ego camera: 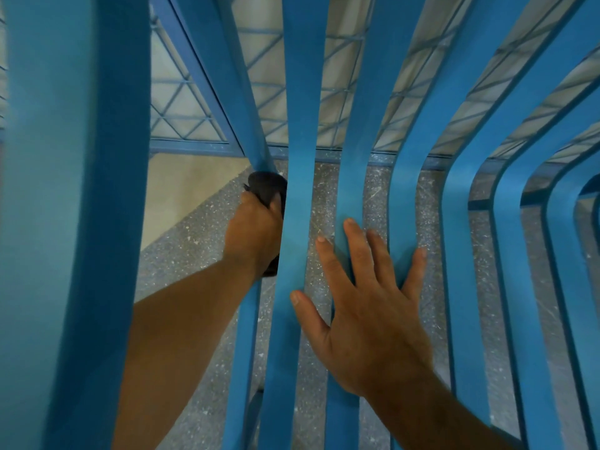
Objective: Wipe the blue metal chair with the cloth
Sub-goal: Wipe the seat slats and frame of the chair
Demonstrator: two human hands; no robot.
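The blue metal chair (302, 92) fills the view from very close, its flat slats running top to bottom and curving at the right. My left hand (253, 232) reaches between the slats and grips a dark cloth (266, 186), wrapped round a thin blue bar low on the chair. Part of the cloth and my fingers are hidden behind a slat. My right hand (367, 306) lies flat on two of the middle slats with its fingers spread and straight.
Speckled grey floor (194, 248) shows between the slats. A blue wire-mesh frame (181, 115) stands behind the chair in front of a pale wall. A wide blue slat (65, 222) blocks the left side of the view.
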